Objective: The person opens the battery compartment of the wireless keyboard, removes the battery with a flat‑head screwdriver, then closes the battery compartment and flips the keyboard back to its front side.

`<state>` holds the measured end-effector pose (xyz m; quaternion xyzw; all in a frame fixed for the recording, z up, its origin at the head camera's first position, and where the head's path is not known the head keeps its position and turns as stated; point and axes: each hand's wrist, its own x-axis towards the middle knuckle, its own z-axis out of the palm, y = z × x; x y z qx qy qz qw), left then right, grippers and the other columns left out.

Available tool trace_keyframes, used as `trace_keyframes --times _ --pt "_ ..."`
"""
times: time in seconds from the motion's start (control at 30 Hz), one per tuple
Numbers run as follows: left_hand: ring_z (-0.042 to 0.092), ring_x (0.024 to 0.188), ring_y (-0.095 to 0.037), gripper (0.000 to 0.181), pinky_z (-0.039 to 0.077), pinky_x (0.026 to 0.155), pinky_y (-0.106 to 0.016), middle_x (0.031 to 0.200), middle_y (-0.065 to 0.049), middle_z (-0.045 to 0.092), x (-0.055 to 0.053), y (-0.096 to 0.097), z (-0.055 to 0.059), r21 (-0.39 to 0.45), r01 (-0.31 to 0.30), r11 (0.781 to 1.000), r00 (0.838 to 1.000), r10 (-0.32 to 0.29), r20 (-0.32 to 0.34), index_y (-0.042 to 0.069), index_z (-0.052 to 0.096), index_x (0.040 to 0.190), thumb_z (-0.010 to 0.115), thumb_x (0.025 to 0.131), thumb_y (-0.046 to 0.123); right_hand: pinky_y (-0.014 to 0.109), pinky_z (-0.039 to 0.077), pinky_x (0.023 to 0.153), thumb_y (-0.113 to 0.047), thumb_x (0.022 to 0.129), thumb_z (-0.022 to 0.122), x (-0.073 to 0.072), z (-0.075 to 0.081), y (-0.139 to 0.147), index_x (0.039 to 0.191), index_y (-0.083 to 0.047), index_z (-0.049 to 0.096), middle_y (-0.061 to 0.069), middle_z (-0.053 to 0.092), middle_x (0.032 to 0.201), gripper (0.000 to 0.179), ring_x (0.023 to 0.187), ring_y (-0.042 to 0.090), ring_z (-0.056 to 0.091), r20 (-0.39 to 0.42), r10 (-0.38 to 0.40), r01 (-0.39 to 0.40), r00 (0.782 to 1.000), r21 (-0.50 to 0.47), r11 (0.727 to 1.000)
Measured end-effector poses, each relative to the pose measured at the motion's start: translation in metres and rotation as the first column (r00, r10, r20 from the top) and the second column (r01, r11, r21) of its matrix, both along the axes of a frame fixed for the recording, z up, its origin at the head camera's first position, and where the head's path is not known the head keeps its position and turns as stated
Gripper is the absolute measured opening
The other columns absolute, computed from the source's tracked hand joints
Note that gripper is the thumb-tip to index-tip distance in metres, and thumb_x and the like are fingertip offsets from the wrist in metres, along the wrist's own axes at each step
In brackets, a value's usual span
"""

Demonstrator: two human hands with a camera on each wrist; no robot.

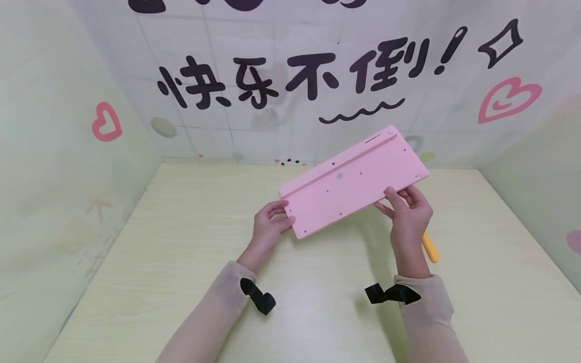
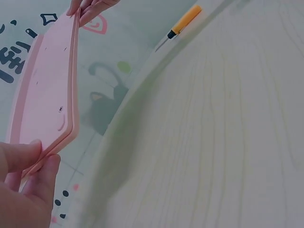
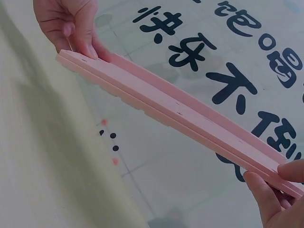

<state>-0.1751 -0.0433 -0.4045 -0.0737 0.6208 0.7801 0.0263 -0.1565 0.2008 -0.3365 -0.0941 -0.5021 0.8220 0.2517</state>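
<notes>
A pink keyboard (image 1: 358,184) is held up above the table, underside towards the head camera, its right end higher than its left. Small screw holes dot that underside, and a raised ridge runs along its far long edge. My left hand (image 1: 265,227) pinches the left short end between thumb and fingers. With the thumb on the underside, my right hand (image 1: 410,219) grips the near long edge towards the right end. The right wrist view shows the keyboard (image 3: 175,111) edge-on, with a row of key edges below it.
A screwdriver (image 2: 186,20) with an orange handle and thin metal shaft lies on the table at the right, partly hidden behind my right wrist in the head view. The pale wood-grain table (image 1: 190,242) meets printed walls (image 1: 272,136) at the back and sides.
</notes>
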Motion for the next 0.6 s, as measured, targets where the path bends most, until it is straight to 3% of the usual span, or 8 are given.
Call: trace_keyframes --times 0.2,0.6 --pt "0.061 0.079 -0.022 0.043 0.053 0.071 -0.032 0.101 -0.013 0.056 0.000 -0.005 0.004 -0.035 0.020 0.999 1.000 -0.019 0.021 0.002 0.058 0.112 0.065 0.073 -0.016 0.033 0.052 0.051 0.004 0.077 0.069 0.000 -0.002 0.006 0.100 0.004 0.058 0.012 0.056 0.080 0.026 0.064 0.020 0.060 0.065 -0.002 0.007 0.998 -0.080 0.997" --pt "0.061 0.079 -0.022 0.043 0.053 0.068 -0.028 0.098 -0.013 0.058 0.000 -0.016 0.007 -0.089 0.068 0.994 0.997 -0.065 0.038 0.001 0.060 0.111 0.065 0.073 -0.017 0.034 0.051 0.046 0.002 0.077 0.070 -0.001 -0.006 0.029 0.100 0.004 0.057 0.012 0.056 0.084 0.026 0.065 0.018 0.058 0.126 -0.047 0.060 0.991 -0.097 0.993"
